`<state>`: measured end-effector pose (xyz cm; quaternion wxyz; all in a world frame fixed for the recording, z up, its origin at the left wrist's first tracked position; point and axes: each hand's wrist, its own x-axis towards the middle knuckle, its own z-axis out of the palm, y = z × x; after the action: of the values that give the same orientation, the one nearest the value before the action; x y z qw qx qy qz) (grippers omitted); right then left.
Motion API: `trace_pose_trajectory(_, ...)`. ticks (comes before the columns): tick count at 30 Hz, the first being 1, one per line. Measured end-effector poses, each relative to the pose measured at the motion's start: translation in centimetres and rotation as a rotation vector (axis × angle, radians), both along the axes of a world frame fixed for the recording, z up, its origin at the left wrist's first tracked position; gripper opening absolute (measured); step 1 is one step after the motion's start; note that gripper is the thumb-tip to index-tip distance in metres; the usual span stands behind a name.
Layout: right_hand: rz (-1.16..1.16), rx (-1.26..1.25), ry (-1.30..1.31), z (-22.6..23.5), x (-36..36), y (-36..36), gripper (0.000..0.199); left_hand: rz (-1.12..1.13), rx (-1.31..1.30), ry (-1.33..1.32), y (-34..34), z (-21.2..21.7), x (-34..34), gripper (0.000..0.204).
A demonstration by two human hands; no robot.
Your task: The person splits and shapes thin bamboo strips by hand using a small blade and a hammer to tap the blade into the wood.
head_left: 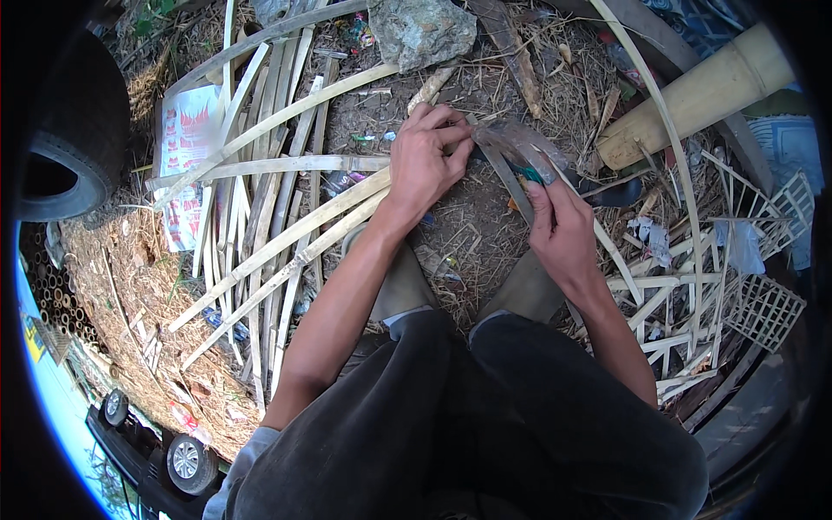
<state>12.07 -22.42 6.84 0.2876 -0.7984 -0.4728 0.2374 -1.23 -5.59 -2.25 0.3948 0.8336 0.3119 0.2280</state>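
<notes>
My left hand (429, 156) is closed, fingers curled, at the right ends of several pale bamboo strips (295, 230) that reach down to the left. Its fingertips meet the tip of a broad, worn, curved metal blade (524, 147). My right hand (563, 230) is closed at the other end of this knife, thumb pressed along it, beside a small green patch. The knife's handle is mostly hidden by the fingers. A narrow grey edge slants down from the left fingertips to the right thumb. Both hands are above the littered soil between my knees.
A grey rock (422, 33) lies beyond my left hand. Many split bamboo strips (260, 173) are heaped at left. A thick bamboo pole (698, 95) stands out at far right, above a white plastic crate piece (767, 312). A tyre (65, 186) is at far left.
</notes>
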Motion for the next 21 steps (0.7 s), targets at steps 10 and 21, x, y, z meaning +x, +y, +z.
trace_pose_trajectory(10,-0.029,0.146,-0.08,0.2,0.1,-0.6,0.027,-0.016,-0.022,-0.005,0.4,0.4,0.2,0.013)
trace_pose_trajectory(21,-0.033,0.175,-0.108,-0.2,0.2,-0.5,0.025,0.008,-0.025,-0.009,-0.3,-0.1,0.3,0.014)
